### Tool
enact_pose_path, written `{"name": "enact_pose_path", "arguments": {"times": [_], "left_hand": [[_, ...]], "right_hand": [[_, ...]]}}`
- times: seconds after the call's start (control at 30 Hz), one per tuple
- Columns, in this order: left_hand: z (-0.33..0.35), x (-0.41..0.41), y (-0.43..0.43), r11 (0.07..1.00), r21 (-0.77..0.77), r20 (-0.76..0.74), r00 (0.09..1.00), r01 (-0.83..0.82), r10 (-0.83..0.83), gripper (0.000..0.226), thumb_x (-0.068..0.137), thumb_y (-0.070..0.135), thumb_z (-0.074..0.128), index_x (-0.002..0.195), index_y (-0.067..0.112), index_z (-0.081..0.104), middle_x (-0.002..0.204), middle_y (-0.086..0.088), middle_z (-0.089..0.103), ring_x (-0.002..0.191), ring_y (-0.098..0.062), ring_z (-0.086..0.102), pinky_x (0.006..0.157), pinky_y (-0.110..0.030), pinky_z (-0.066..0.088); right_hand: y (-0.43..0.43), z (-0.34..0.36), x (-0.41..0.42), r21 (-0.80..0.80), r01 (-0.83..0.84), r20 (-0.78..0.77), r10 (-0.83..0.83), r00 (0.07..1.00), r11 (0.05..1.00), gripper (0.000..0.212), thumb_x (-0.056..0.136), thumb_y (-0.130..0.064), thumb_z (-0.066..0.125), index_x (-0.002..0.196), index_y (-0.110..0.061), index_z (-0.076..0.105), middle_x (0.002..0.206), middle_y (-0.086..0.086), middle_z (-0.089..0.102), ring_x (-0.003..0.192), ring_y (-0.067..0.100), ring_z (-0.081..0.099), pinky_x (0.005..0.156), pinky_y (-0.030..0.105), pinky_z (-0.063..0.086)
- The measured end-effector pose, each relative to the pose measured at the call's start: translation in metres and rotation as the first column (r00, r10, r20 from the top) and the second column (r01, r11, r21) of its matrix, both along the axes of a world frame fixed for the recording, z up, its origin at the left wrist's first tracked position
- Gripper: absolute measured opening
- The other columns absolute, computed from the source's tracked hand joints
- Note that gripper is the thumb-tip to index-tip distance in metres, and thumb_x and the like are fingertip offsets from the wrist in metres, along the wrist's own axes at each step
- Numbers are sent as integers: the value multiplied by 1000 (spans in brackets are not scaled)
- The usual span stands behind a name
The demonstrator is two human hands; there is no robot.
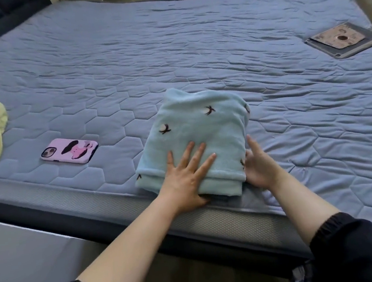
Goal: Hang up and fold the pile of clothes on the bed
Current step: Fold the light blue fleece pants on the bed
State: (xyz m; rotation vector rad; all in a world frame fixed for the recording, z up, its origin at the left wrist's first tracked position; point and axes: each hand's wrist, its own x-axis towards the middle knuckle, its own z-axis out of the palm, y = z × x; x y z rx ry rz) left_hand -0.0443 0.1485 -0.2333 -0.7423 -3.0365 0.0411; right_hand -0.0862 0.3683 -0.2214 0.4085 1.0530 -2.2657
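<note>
Left hand (185,175) flat, fingers spread, I press down on the folded light-blue garment (198,134) near the front edge of the bed (170,50); my right hand (258,167) rests straight-fingered against its right side.

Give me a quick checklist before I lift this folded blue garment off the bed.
1. Fold finished: the light blue garment lies as a compact bundle near the bed's front edge. Ok.
2. Layers flush: a lower layer juts out at the near edge. Not ok.
3. Left hand steadying: flat on top, fingers spread. Ok.
4. Right hand ready to lift: against the bundle's right edge, but whether its fingers reach underneath is hidden. Cannot tell.
5. Neighbours clear: the pink phone lies apart to the left, the tablet far to the right. Ok.
</note>
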Motion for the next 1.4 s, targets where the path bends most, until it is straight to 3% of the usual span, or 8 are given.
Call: {"name": "enact_pose_path", "arguments": {"times": [0.27,0.43,0.53,0.67,0.9,1.1,1.23,1.4], "left_hand": [[28,-17,20,917,339,8,975,-211,221,117,71,51,72,143,39,-19,161,-6,0,147,-26,4,111,-56,22],[98,-36,43,86,952,284,954,-293,98,79,56,27,79,129,18,49,121,1,62,112,-7,58,91,-32,50],[103,-39,45,-405,798,365,893,-446,-264,62,60,21,71,119,6,57,108,-11,68,101,-25,65,83,-39,55],[66,-27,29,-621,450,457,763,-641,-457,28,64,13,58,86,5,75,84,-15,72,80,-29,70,70,-36,58],[10,-1,-24,-481,369,815,526,-795,-244,50,74,15,60,121,1,60,108,-20,69,100,-34,66,81,-41,53],[23,7,-26,163,906,229,776,-391,587,57,77,2,58,132,7,44,121,2,47,112,-11,43,99,-23,35],[22,22,-23,595,766,-66,890,-245,452,37,75,5,51,110,3,64,108,-10,61,106,-21,50,96,-24,38],[32,15,-37,292,785,353,781,-547,515,33,87,4,42,100,9,71,104,-5,69,107,-23,61,82,-13,39]], "right_hand": [[-31,57,-18,437,123,-252,-9,968,891,35,88,-15,63,119,-1,61,113,18,68,101,30,66,92,43,53],[-31,164,-37,517,173,-508,137,851,838,26,94,-41,49,101,-21,65,77,2,71,64,13,62,60,24,49],[-46,199,-38,630,146,-572,328,752,763,37,87,-54,47,105,-26,63,98,8,73,84,19,65,80,34,49],[-64,190,-29,706,78,-548,473,690,704,22,100,-32,42,107,-20,58,113,13,68,93,20,66,91,36,50],[-33,71,1,974,207,14,939,343,-90,59,95,-25,45,150,-22,26,157,1,23,144,17,18,116,31,20],[-46,61,4,811,563,-82,920,384,-162,56,86,-28,50,141,-24,38,126,-1,51,123,24,41,103,43,28],[-58,78,3,553,831,-478,843,248,68,14,78,-10,51,82,-10,65,81,2,61,85,28,55,79,37,31],[-36,58,15,444,850,-509,860,-19,282,11,68,4,65,74,-4,66,87,8,67,85,29,61,90,40,43]]}}
